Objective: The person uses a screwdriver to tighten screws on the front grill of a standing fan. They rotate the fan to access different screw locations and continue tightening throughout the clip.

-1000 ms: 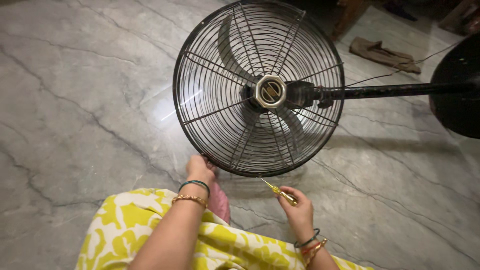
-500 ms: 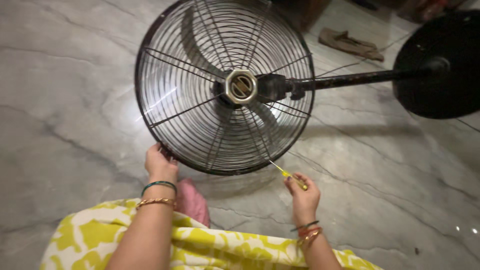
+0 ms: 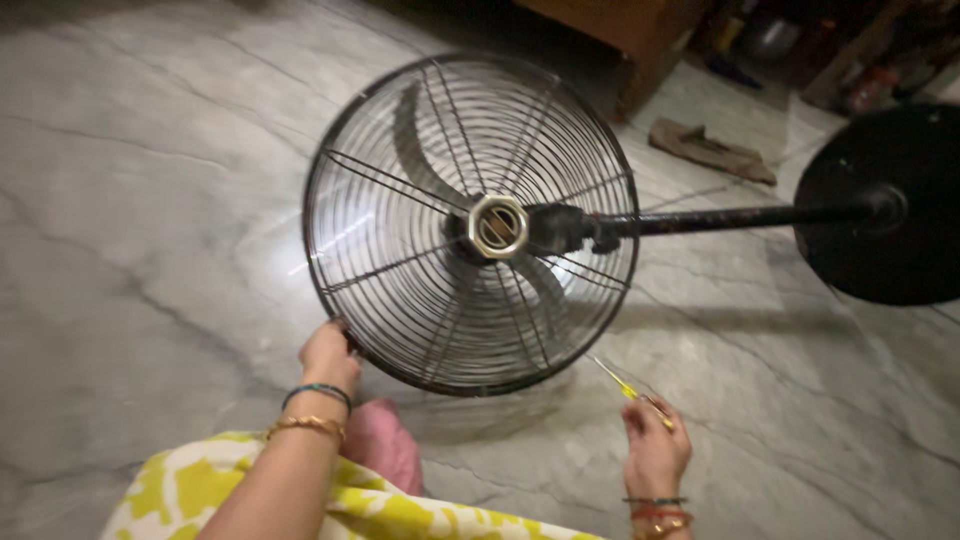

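Observation:
A black pedestal fan lies on its side on the grey marble floor. Its round wire cage [image 3: 400, 180] faces me, with a brass-coloured hub [image 3: 497, 226] at the centre and grey blades behind the wires. My left hand [image 3: 328, 358] grips the cage's lower left rim. My right hand [image 3: 655, 445] holds a small screwdriver with a yellow handle [image 3: 622, 385], its tip pointing up toward the cage's lower right rim, a short way off it. The fan's pole [image 3: 740, 215] runs right to the round black base [image 3: 885, 205].
My yellow-and-white patterned clothing [image 3: 200, 490] and a pink fabric fold [image 3: 385, 445] fill the bottom edge. A brown cloth [image 3: 710, 150] lies on the floor beyond the pole. Wooden furniture [image 3: 620, 30] and several dim items stand at the top right.
The view has shifted, so the fan sits more to the centre. My left hand stays on the cage rim. The right hand with the screwdriver has dropped slightly away from the cage.

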